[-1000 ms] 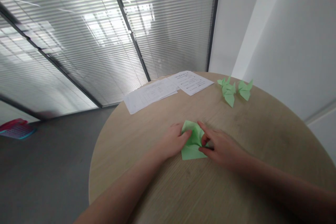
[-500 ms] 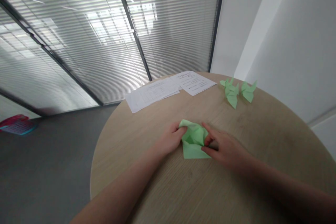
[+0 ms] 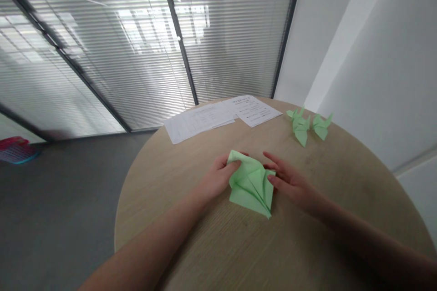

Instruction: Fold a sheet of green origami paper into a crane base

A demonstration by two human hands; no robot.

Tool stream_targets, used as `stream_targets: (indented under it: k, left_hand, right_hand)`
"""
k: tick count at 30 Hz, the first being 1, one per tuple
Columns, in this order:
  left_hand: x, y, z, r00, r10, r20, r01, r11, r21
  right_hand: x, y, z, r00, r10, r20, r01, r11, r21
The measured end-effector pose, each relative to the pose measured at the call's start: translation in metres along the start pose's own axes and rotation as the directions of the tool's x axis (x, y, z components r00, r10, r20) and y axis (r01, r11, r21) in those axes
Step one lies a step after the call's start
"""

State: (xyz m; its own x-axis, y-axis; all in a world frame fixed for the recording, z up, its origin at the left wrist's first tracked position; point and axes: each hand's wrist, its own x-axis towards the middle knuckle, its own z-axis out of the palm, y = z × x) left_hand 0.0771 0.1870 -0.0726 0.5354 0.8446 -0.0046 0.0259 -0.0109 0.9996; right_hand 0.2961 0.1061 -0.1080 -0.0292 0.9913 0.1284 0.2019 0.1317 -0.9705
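Observation:
A partly folded sheet of light green origami paper [image 3: 251, 182] is held just over the table, its creased lower corner pointing toward me. My left hand [image 3: 221, 173] grips its upper left corner, thumb on top and fingers underneath. At the right corner, my right hand [image 3: 288, 179] has its thumb on the paper's edge and some fingers behind it, while the index finger sticks out free. Farther back on the right stand several finished green paper figures with pointed tips, including a front one [image 3: 301, 129] and a right one [image 3: 321, 126].
The round wooden table [image 3: 164, 182] carries printed white sheets, one on the left [image 3: 198, 122] and one on the right [image 3: 254, 111], along its far edge. A pink and blue basket [image 3: 17, 150] sits on the floor at left. Blinds [image 3: 232, 54] and a white wall [image 3: 382, 77] lie beyond.
The green paper has turned, so a corner rather than a flat edge now faces me, and its open pocket looks flatter. My right hand has loosened and shifted slightly right.

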Motion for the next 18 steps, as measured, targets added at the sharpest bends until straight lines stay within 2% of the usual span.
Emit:
stream_targets:
  k: [3,7,10,13,15,18]
  left_hand:
    - [-0.005,0.003,0.003,1.000,0.001,-0.016,-0.001,1.000,-0.004]
    - [-0.009,0.002,0.006,0.992,0.069,-0.108,-0.064,0.997,0.053]
    - [-0.005,0.003,-0.001,0.958,0.147,-0.245,-0.163,0.985,-0.046]
    - [0.002,0.003,-0.014,0.946,0.074,-0.316,-0.162,0.951,-0.262]
    - [0.005,0.002,-0.019,0.957,0.019,-0.290,-0.110,0.948,-0.298]
    - [0.003,-0.002,-0.015,0.983,-0.023,-0.181,-0.035,0.950,-0.310]
  right_hand:
    - [-0.001,-0.012,0.007,0.979,0.075,0.188,-0.107,0.981,0.164]
    - [-0.001,-0.026,0.020,0.951,0.181,0.252,-0.241,0.942,0.235]
    - [0.003,-0.029,0.028,0.951,0.216,0.220,-0.283,0.895,0.345]
    - [0.010,-0.026,0.031,0.965,0.218,0.143,-0.260,0.848,0.462]
    - [0.012,-0.022,0.032,0.972,0.216,0.095,-0.234,0.828,0.510]
    - [0.012,-0.016,0.031,0.976,0.218,0.005,-0.185,0.817,0.546]
